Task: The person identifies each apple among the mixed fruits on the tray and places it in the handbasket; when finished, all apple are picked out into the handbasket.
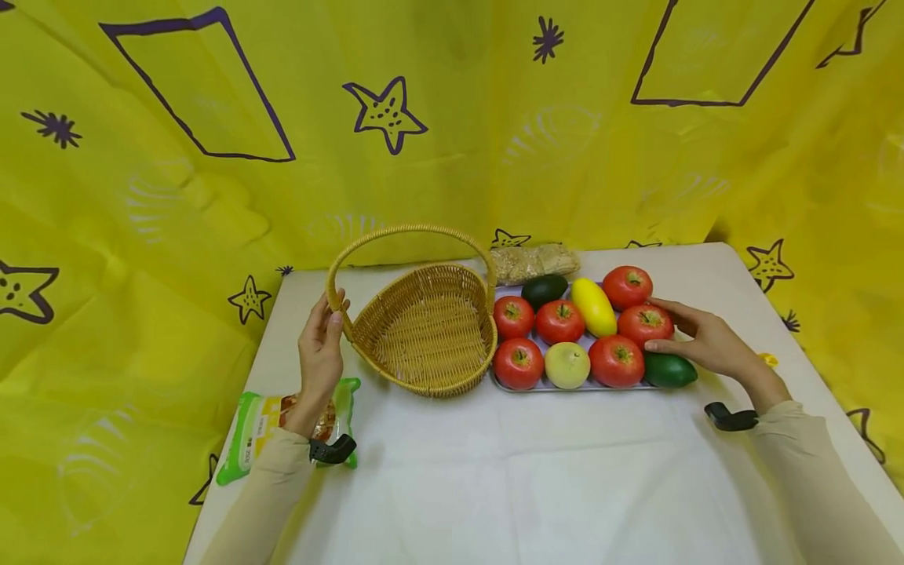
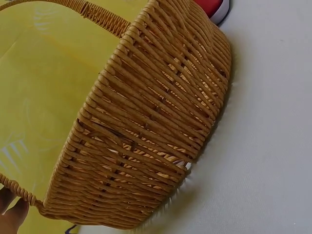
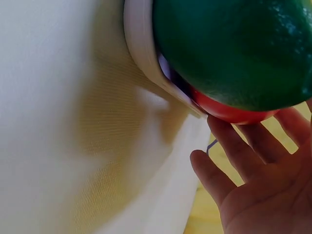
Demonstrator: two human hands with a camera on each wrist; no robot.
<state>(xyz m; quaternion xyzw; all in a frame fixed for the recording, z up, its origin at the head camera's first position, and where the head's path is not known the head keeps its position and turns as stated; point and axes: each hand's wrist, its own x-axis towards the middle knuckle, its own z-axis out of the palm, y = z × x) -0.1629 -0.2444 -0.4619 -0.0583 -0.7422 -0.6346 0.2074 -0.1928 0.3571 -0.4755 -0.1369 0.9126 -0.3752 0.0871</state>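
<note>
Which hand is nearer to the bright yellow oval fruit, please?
Right. The right hand is at a neighbouring red fruit, just right of the yellow fruit; the left hand holds the handle on the basket's far side.

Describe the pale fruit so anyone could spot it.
On the white table, right of the golden wicker basket, sits a shallow pale tray. Between two red round fruits in its near row is the only round, pale-yellow fruit.
</note>
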